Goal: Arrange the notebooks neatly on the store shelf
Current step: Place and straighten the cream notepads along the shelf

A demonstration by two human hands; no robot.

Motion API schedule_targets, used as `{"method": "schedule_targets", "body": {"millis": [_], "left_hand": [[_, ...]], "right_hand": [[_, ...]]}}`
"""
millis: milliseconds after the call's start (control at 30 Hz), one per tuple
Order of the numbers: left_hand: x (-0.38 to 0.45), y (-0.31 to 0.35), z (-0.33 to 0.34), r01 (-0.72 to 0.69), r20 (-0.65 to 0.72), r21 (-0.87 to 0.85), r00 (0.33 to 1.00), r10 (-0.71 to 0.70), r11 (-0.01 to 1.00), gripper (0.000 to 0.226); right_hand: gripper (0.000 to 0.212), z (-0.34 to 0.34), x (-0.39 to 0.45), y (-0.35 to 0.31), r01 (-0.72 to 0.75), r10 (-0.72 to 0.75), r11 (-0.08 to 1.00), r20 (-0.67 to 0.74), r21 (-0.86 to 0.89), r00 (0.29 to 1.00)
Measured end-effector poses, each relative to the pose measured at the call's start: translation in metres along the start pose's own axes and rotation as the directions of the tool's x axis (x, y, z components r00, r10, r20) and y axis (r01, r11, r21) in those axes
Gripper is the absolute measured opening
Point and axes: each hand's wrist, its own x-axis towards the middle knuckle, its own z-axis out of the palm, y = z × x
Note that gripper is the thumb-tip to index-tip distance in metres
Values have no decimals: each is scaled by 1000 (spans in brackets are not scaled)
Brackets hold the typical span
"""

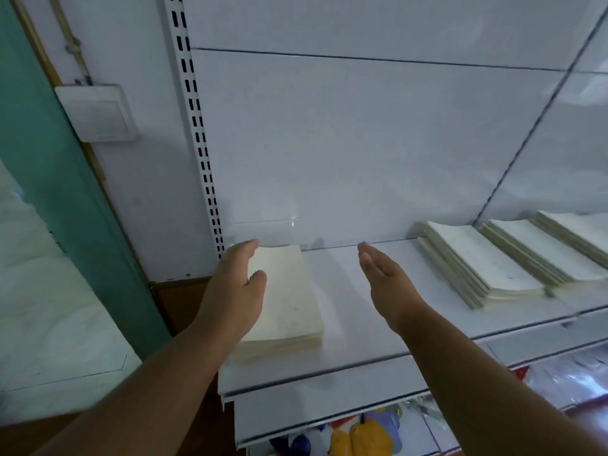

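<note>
No legible text, labels, brands or numbers anywhere in view. Covers of the notebook stacks [286,291] on the shelf [355,324] show only faint specks, too blurred to read as print. Wall box [97,113] at left carries no readable marking. Packaging below the shelf: colours only.

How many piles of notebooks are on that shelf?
4. One pile sits at the shelf's left end beside the left hand; three piles lie side by side at right. More may continue off-frame.
</note>
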Motion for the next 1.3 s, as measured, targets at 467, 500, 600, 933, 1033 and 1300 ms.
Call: {"method": "schedule_targets", "body": {"millis": [467, 500, 600, 933, 1033, 1300], "left_hand": [[18, 121, 235, -48, 201, 5, 979, 46, 999, 46], [22, 127, 254, -17, 222, -1, 975, 16, 1000, 46], [37, 143, 301, 157, 248, -80, 960, -133, 984, 46], [90, 174, 383, 628, 224, -442, 768, -600, 640, 58], [102, 180, 388, 673, 314, -517, 723, -615, 529, 59], [63, 161, 334, 555, 299, -597, 824, -481, 580, 26]], "right_hand": [[33, -244, 64, 82, 2, -55, 956, -173, -293, 983], [40, -257, 72, 90, -15, -38, 940, -149, -341, 988], [63, -280, 94, 107, -77, 51, 871, -67, -486, 996], [48, -300, 130, 135, -199, 235, 906, 52, -375, 971], [62, -302, 126, 138, -232, 259, 925, 53, -300, 964], [83, -270, 115, 128, -225, 228, 974, 143, -39, 963]]}}
